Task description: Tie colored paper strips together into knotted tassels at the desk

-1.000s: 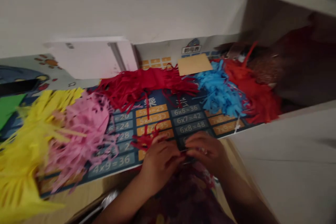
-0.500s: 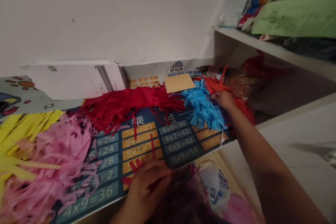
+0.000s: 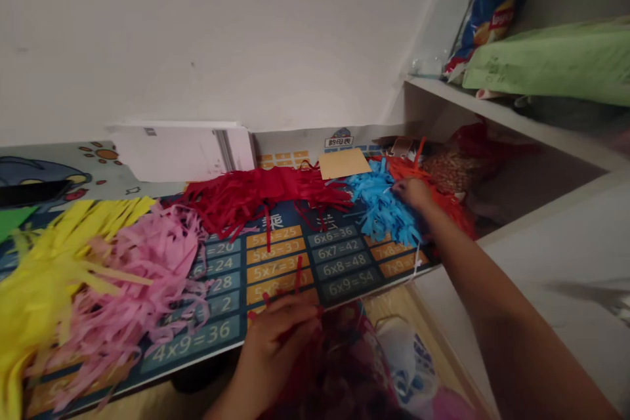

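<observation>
My left hand (image 3: 280, 335) is at the table's front edge, its fingers closed around red paper strips (image 3: 298, 274) that stick out above it. My right hand (image 3: 413, 193) reaches to the back right, fingertips pinched together at the border between the blue paper fringe (image 3: 381, 210) and the orange paper fringe (image 3: 450, 207). What lies between those fingertips is too small to make out. Behind the left hand, a red paper fringe (image 3: 268, 190) stretches across the table. A yellow card (image 3: 344, 163) overlaps its right end.
Pink fringe (image 3: 152, 269) and yellow fringe (image 3: 44, 295) cover the left of the multiplication-chart tabletop (image 3: 226, 305). White sheets (image 3: 182, 154) lean on the wall. At right stands a shelf (image 3: 492, 108) with a chip bag (image 3: 492, 16) and a green package (image 3: 546, 65). Plastic bags (image 3: 403, 354) lie below.
The view has swung left, showing more yellow fringe and a green piece at the far left. Both hands stay in nearly the same places, with fewer red strips visible at my left hand.
</observation>
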### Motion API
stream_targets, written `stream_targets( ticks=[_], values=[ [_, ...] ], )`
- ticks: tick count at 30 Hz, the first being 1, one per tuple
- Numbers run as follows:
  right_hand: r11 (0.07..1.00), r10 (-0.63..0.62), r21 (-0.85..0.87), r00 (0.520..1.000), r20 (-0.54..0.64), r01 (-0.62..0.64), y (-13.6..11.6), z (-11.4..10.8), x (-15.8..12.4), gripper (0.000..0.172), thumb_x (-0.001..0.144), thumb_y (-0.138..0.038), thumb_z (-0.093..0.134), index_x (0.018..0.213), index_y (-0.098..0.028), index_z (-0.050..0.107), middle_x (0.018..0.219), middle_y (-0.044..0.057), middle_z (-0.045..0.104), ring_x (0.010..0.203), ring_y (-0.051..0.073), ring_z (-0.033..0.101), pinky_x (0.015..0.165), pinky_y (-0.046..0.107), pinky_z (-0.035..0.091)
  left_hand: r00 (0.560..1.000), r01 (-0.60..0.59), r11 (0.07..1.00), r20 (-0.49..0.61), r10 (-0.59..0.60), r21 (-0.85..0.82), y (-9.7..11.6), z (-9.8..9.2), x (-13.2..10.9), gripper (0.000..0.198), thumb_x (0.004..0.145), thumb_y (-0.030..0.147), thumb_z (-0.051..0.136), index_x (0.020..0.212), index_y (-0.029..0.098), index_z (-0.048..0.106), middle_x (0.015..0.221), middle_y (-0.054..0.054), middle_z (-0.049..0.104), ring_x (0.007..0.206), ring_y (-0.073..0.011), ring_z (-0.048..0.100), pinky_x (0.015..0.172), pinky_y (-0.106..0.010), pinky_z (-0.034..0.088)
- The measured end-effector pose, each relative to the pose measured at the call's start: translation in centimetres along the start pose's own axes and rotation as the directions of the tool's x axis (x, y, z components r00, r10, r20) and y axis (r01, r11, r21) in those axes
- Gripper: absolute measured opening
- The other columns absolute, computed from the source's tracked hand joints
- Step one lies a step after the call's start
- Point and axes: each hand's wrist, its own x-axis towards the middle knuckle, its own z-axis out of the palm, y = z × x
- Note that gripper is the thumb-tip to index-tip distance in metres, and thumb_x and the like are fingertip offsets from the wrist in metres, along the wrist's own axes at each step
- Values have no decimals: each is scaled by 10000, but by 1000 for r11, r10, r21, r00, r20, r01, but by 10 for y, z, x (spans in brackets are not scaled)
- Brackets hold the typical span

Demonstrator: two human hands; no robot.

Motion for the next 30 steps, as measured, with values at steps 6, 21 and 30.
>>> stream_targets(
  ticks=[6, 21, 30],
  values=[
    [953, 155, 280, 980, -123, -115, -22, -49, -77, 386, 955, -358, 505, 1066, -64, 728, 897, 144, 751, 727, 195, 685, 649, 275, 493, 857, 387, 787, -129, -500, -481, -8, -7, -2, 214, 611, 305, 883, 748, 186, 769, 692, -28, 759, 627, -151, 697, 596, -210, 544],
    [677, -391, 645, 916, -91, 354, -213, -17, -246, 253, 948, -345, 567, 768, -256, 721, 684, -8, 691, 596, 141, 628, 553, 264, 425, 787, 377, 401, 60, -615, -835, -4, -4, -1, 454, 483, 307, 972, 710, 148, 612, 621, 31, 670, 570, -95, 648, 600, -187, 514],
    [687, -455, 628, 890, -21, 366, -219, -11, -249, 324, 967, -392, 485, 750, -277, 697, 643, 13, 660, 567, 171, 615, 511, 300, 416, 808, 362, 530, -26, -589, -767, -12, -7, -4, 434, 497, 353, 956, 698, 151, 630, 598, 28, 670, 510, -80, 597, 500, -173, 428]
  ],
)
